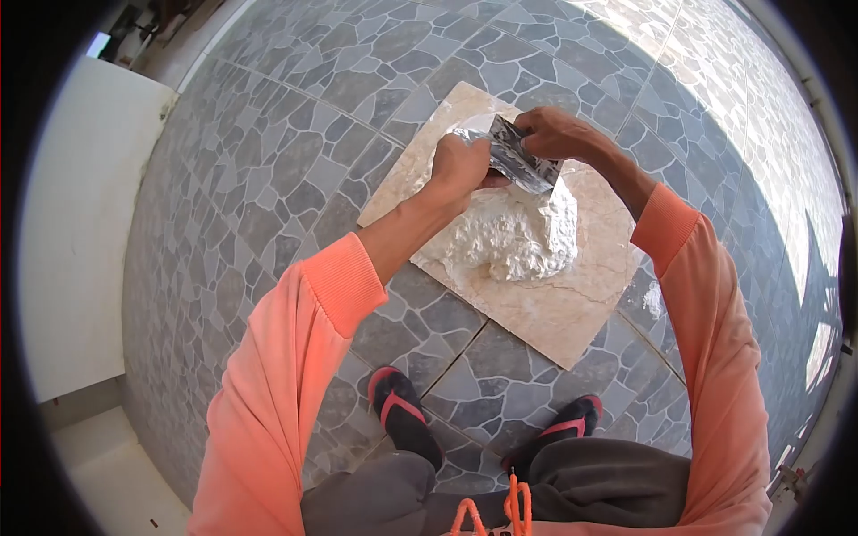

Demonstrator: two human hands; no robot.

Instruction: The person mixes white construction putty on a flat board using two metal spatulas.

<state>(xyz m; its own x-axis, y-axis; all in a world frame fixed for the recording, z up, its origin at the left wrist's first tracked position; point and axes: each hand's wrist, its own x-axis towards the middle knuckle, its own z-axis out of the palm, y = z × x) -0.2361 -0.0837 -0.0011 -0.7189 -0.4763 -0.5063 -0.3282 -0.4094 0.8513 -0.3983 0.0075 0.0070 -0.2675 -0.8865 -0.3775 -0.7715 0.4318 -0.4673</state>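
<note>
Head view, looking down from my feed: the person squats over a loose beige tile [572, 304] laid flat on the grey stone-pattern floor [268, 179]. I'll use that tile as the landmark.

Left hand [460, 165] is over the tile's far-left part, fingers closed around one end of a metal scraper blade [518, 161]. Right hand [559, 134] is over the tile's far edge, closed on the blade's other end. So both hands grip the same tool, which is smeared with paste. Its lower edge touches the top of the mound.

White paste mound [518, 237] sits near the tile's middle, lumpy and heaped. Its far-right side reaches up to the blade.

My read on progress:
- Done: paste is gathered into one pile on the tile, and the tile's near corner is bare, with only thin smears around the pile.
- Left: the texture looks rough and clumpy, so I judge the mixing or working as not finished. Nothing is spread out evenly.
- I can't tell whether dry powder remains inside the pile.

Off the tile: two sandalled feet [402, 411] sit on the floor just on its near side. A white wall panel [80, 232] stands well apart to its left.
</note>
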